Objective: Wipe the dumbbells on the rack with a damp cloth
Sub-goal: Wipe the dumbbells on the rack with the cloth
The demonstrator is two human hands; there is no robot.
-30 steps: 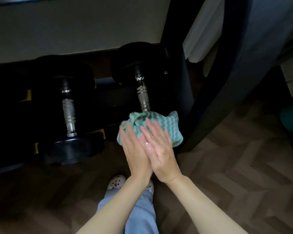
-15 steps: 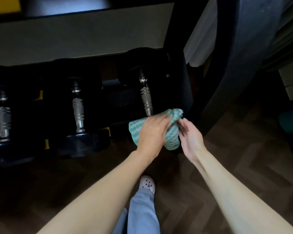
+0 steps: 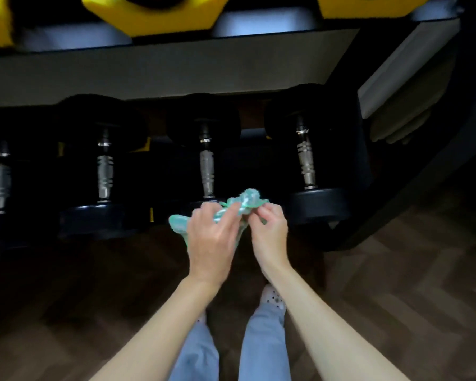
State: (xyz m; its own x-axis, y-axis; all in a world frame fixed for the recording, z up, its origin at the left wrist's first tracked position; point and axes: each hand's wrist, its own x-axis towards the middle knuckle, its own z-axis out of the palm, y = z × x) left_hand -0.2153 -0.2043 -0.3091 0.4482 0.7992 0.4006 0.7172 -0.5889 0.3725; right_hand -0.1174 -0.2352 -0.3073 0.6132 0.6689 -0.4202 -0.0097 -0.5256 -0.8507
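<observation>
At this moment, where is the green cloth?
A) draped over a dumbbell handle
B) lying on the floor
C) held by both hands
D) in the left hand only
C: the left hand and right hand both pinch the bunched cloth between them, in front of the lower row of dumbbells.

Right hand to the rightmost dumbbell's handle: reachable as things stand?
Probably yes: the handle lies open just beyond the right hand, nothing between. But it pinches the cloth with the left hand.
</observation>
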